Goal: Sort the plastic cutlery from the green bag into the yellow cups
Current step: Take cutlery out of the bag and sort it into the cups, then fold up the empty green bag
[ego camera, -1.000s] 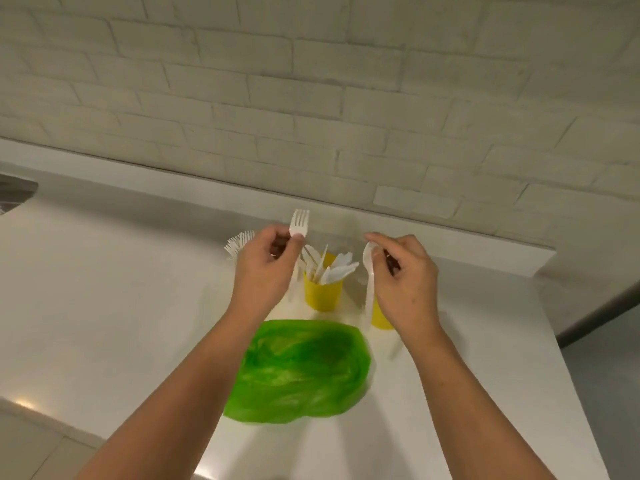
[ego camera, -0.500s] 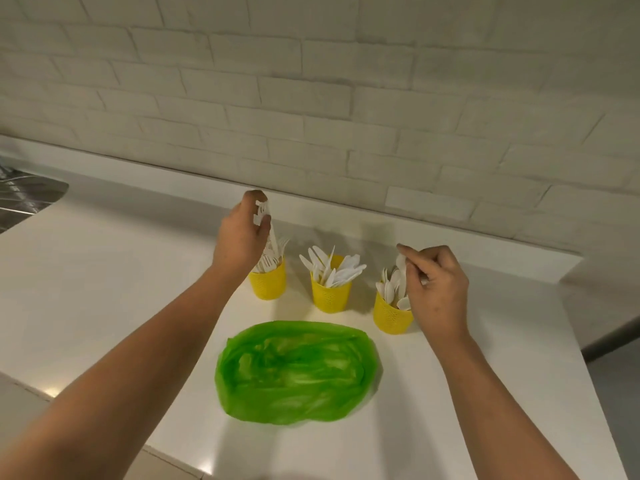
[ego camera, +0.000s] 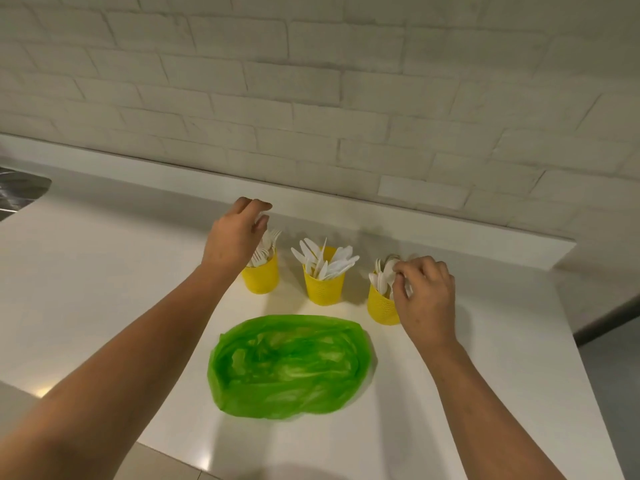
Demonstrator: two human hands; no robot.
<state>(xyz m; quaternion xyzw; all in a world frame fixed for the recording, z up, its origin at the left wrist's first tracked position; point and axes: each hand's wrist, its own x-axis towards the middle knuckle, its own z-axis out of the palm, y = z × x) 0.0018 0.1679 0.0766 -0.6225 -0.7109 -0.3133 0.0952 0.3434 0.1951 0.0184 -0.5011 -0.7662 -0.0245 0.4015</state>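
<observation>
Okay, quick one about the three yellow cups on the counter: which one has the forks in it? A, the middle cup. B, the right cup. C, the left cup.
C: pronged forks stick out of the left cup, while the middle cup holds knives and the right cup holds spoons.

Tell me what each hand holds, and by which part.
Not certain: left hand seems to pinch a fork by its top above the left cup; right hand curls among the spoons in the right cup.
</observation>
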